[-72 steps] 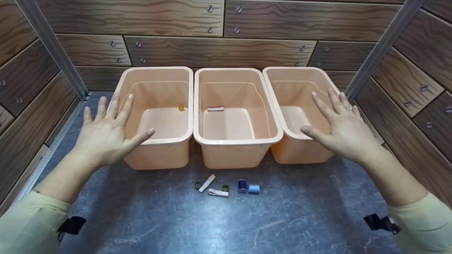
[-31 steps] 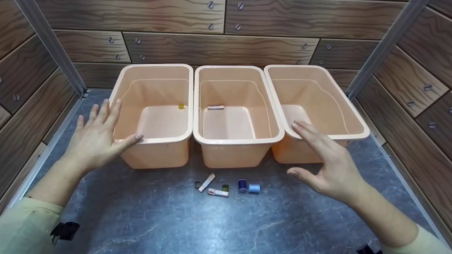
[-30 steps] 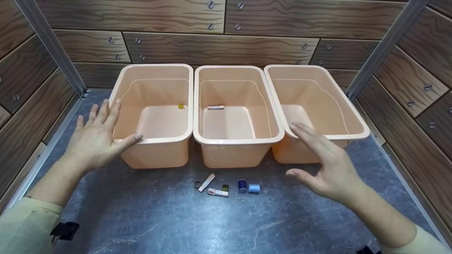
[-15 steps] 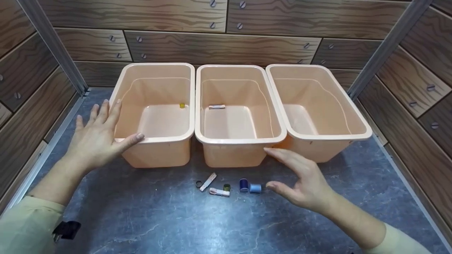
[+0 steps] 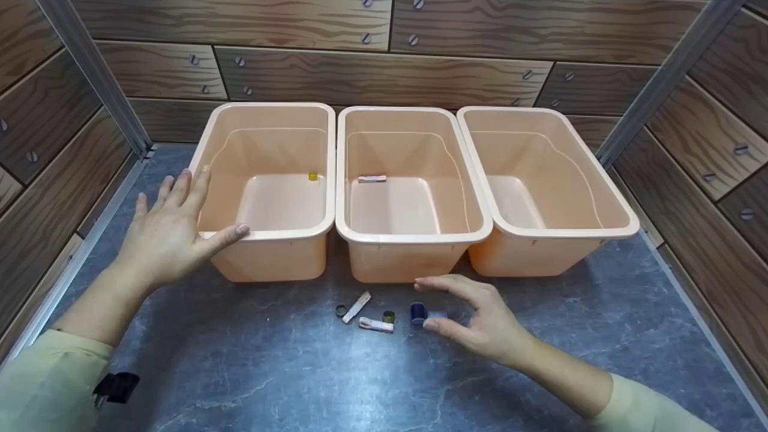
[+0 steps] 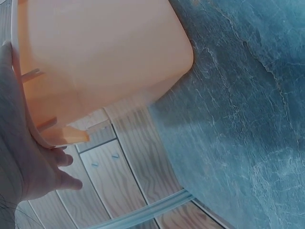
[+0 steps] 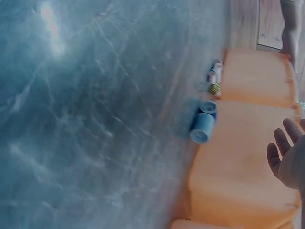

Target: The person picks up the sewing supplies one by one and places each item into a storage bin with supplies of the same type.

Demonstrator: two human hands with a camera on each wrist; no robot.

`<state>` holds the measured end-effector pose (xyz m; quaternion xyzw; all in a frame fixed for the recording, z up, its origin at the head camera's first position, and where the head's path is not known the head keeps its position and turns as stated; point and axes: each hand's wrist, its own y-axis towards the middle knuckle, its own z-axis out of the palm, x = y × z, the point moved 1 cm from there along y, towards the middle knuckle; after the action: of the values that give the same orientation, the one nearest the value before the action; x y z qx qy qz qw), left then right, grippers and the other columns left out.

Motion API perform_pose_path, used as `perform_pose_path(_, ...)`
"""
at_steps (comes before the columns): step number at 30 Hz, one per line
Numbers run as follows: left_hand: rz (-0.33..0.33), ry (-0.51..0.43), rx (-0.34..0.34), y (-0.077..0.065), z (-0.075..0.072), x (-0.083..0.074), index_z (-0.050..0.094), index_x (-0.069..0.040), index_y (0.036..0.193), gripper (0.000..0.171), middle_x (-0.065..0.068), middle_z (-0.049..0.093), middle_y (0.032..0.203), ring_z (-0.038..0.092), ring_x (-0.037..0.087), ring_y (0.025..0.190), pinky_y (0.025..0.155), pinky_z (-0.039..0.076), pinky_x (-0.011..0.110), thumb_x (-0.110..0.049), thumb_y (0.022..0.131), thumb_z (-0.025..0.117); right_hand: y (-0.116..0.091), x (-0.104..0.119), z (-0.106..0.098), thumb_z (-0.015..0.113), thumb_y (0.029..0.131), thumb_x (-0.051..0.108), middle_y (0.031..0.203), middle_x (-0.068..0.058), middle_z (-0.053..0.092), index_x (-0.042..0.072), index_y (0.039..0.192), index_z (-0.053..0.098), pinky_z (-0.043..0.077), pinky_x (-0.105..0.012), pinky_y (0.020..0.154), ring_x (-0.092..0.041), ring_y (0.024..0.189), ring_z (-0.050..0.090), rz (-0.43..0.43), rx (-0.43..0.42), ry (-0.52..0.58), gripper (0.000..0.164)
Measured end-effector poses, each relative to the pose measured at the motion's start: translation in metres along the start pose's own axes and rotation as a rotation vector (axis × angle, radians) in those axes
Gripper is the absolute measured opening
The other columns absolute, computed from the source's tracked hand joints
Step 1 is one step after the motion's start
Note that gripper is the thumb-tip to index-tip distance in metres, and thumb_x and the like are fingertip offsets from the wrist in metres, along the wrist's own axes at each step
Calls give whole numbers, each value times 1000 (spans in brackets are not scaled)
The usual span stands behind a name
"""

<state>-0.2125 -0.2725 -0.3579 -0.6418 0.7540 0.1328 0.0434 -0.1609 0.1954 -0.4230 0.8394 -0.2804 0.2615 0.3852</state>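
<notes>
My left hand [image 5: 171, 237] rests with fingers spread at the near left corner of the left peach bin [image 5: 270, 258]; the left wrist view shows it along the rim. My right hand [image 5: 480, 315] hovers over two thread spools, thumb and fingers apart, holding nothing. The dark blue spool [image 5: 417, 313] stands on the tabletop beside the light blue spool [image 5: 437, 314], which the thumb partly covers. In the right wrist view the light blue spool [image 7: 202, 128] lies on its side. To their left lie two pale printed folded strips [image 5: 376, 324] and two small dark green rolls [image 5: 389, 317].
The middle bin [image 5: 414, 258] holds a pale folded strip [image 5: 372, 179], and a small yellow roll [image 5: 312, 176] lies in the left bin. The right bin [image 5: 534, 258] stands beside them. Wood-patterned walls [image 5: 384, 72] and metal rails [image 5: 90, 78] enclose the marbled tabletop [image 5: 336, 372].
My right hand has moved from over the right bin down and left to the thread spools. My left hand shifted slightly left earlier and has stayed at the left bin's rim.
</notes>
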Motion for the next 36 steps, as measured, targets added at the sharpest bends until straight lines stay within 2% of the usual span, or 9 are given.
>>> perform_pose_path(7, 4, 6, -4, 1, 1, 0, 6, -8, 171, 115, 37, 13, 170, 13, 63, 153, 116, 6, 83, -81, 95, 51, 3, -14, 11, 87, 89, 9, 128, -2, 74, 11, 134, 72, 54, -32, 104, -23, 118, 70, 76, 15, 72, 48)
perform_pose_path(11, 3, 10, -2, 1, 1, 0, 7, -9, 171, 115, 37, 13, 170, 14, 63, 152, 116, 8, 83, -82, 95, 51, 7, -21, 12, 87, 89, 11, 125, -1, 76, 10, 128, 75, 52, -29, 104, -22, 116, 70, 94, 12, 79, 41)
perform_pose_path(18, -2, 2, 8, 1, 1, -1, 7, -10, 172, 115, 36, 12, 170, 14, 63, 152, 117, 7, 81, -83, 94, 50, 12, -33, 19, 88, 90, 16, 118, 1, 78, 10, 121, 79, 53, -31, 101, -22, 112, 71, 162, 21, 86, 33)
perform_pose_path(25, 17, 25, -20, 0, 3, 1, 10, -6, 171, 114, 39, 16, 168, 18, 64, 151, 116, 13, 81, -81, 95, 52, 16, -45, 31, 89, 89, 21, 114, -6, 79, 6, 117, 80, 53, -31, 101, -22, 110, 72, 233, 65, 95, 33)
perform_pose_path(32, 27, 18, -38, 1, 4, 1, 14, -6, 171, 113, 38, 18, 168, 20, 63, 151, 114, 18, 83, -79, 95, 54, 18, -51, 39, 90, 88, 23, 113, -6, 79, 5, 117, 80, 54, -39, 99, -32, 107, 71, 291, 97, 100, 35)
perform_pose_path(36, 25, 17, -38, 1, 4, 2, 14, -7, 171, 113, 38, 17, 168, 20, 63, 151, 114, 18, 83, -79, 95, 54, 18, -52, 43, 90, 88, 25, 111, -4, 79, 6, 116, 80, 55, -39, 97, -31, 106, 71, 307, 107, 99, 34)
